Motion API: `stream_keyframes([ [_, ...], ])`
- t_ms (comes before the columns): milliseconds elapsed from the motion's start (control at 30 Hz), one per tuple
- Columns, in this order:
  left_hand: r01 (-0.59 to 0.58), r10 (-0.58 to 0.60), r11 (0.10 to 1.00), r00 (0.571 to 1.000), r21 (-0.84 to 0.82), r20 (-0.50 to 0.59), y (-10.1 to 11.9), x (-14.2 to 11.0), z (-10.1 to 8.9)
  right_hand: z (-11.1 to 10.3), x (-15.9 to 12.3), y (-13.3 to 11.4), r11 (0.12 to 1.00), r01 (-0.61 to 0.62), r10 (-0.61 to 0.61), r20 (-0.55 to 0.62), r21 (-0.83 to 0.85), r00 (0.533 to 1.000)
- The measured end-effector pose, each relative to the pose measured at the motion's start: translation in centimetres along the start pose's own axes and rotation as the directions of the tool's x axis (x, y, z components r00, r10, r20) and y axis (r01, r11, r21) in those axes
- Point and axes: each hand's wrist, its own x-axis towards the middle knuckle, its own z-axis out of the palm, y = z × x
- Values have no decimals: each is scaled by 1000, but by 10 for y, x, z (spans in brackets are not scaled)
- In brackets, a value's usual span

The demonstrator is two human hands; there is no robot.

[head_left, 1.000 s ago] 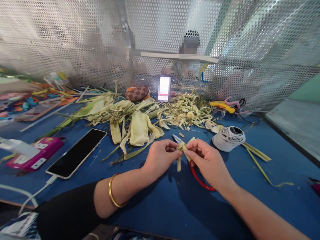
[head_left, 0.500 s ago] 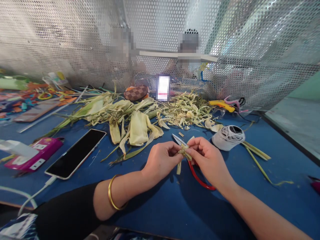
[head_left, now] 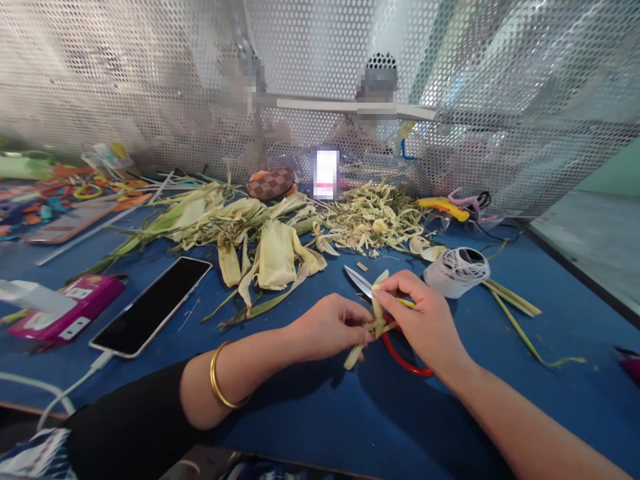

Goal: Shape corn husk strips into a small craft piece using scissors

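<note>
Between my hands is a small folded piece made of pale corn husk strips (head_left: 379, 323), with one end sticking up and another hanging down to the left. My left hand (head_left: 337, 325) pinches it at its left side, thumb against fingers. The upper strip end is gripped by my right hand (head_left: 417, 308), between thumb and fingertips. Under my hands lie scissors (head_left: 359, 280), their metal blades pointing up-left and a red handle loop (head_left: 405, 363) showing below my right hand; the rest is covered. Just beyond my right hand stands a spool of white thread (head_left: 457, 272).
Behind my hands are large husks (head_left: 277, 257) and a heap of shredded husk (head_left: 377, 217). To the left lie a charging phone (head_left: 153, 307) and a magenta power strip (head_left: 75, 310). Cut stalks (head_left: 515, 327) lie at right. A perforated metal screen (head_left: 310, 40) borders the table's back.
The husk piece has turned and opened out, so its strip ends now stick up and down. My left hand has dropped slightly; my right hand has shifted to the upper strip end.
</note>
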Motion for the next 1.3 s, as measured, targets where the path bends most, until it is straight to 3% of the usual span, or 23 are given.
stream_keyframes([
  [100,18,-14,999,996,-40,83,4,-2,-1,2,0,2,998,-57,58,-21,33,998],
  [200,60,-53,993,996,-102,70,8,-3,-1,4,0,3,984,-159,160,-6,80,987],
  [300,93,-87,985,995,-145,42,9,-3,1,7,-2,2,979,-186,186,3,81,983],
  [433,104,-107,992,993,-70,-48,3,-2,6,10,-4,0,991,-134,133,42,25,990],
  [567,96,-94,994,995,53,-36,-4,-3,12,15,-9,-1,998,-69,69,20,-1,997],
  [733,90,-90,996,994,2,-59,-5,-3,14,16,-7,0,995,-76,77,-12,70,997],
  [833,72,-84,993,987,-95,-138,-4,1,10,8,-1,2,985,-138,130,86,101,988],
  [967,41,-67,993,969,-113,-238,-1,5,0,-5,6,4,995,-70,86,251,-74,964],
  [1067,20,-34,998,973,-63,-229,0,5,-4,-8,7,7,986,-41,76,218,-160,973],
  [1233,-18,31,998,966,54,-258,1,3,-5,-5,8,14,978,-102,136,189,-180,972],
  [1300,-3,11,1000,961,31,-276,3,3,-4,-7,8,13,976,20,9,129,-216,992],
])
